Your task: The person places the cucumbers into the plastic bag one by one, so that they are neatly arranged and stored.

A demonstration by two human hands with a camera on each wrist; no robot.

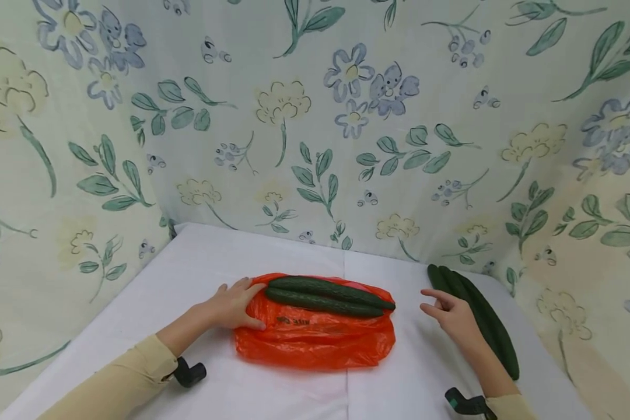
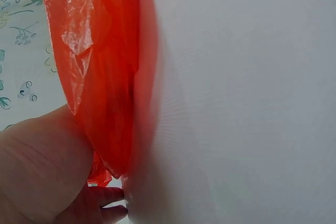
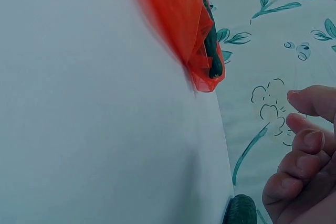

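A red plastic bag (image 1: 315,347) lies flat in the middle of the white-covered table, with two long dark green cucumbers (image 1: 320,287) side by side across its far half. My left hand (image 1: 236,306) rests on the bag's left edge, fingers spread and thumb near the printed lettering. In the left wrist view the bag (image 2: 107,56) hides part of that hand. Holding nothing, my right hand (image 1: 454,318) hovers between the bag and another group of cucumbers (image 1: 485,321) at the right, its fingers loosely bent. One cucumber end (image 3: 242,211) shows below that hand in the right wrist view.
A white cloth (image 1: 273,251) with a crease down its middle covers the table. Floral fabric (image 1: 315,116) rises behind and on both sides, close to the right-hand cucumbers. A small black device (image 1: 189,372) is strapped at the left wrist, another (image 1: 464,402) at the right.
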